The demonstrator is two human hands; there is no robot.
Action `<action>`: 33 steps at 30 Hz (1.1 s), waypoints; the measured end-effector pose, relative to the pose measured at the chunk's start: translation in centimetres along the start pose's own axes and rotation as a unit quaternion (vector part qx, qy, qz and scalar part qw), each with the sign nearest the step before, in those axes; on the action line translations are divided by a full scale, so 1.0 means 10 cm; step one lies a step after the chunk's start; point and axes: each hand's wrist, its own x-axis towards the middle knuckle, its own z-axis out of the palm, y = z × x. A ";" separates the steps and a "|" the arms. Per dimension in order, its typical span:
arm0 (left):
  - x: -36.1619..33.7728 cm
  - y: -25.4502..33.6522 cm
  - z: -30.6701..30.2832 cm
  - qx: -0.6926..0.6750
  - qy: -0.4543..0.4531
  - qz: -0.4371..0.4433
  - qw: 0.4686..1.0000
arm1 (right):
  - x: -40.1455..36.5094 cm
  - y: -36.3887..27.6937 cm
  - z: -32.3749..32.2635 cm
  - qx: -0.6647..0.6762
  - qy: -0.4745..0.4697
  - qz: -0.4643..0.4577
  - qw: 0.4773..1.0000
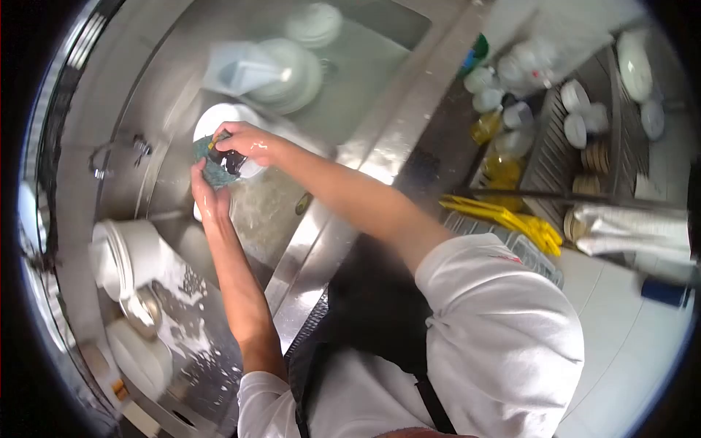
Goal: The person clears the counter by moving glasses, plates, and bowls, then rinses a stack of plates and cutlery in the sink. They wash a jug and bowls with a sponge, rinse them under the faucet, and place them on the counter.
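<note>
Over the sink basin (pixel 252 226), both wet hands meet at a green scouring pad (pixel 217 174). My left hand (pixel 209 196) is closed on the pad from below, with its thumb along the edge. A small, dark, shiny object (pixel 232 162) lies against the pad, and my right hand (pixel 248 141) has its fingers curled round its upper side; I cannot tell what kind of object it is. Something small and yellow shows beside the right fingertips. Behind the hands is a white plate (pixel 219 114), partly covered by them.
Farther along, a water-filled basin (pixel 365 80) holds white plates (pixel 314 25) and a pale container (pixel 244 67). A white bucket (pixel 128 255) stands left on the foamy steel counter (pixel 212 321). Right of the sink, a rack (pixel 621 109) carries cups and bowls beside yellow gloves (pixel 504 217).
</note>
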 end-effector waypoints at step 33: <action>1.08 -4.11 5.52 0.813 -0.239 0.321 0.423 | -5.29 -1.14 -8.46 0.399 0.763 -0.193 0.471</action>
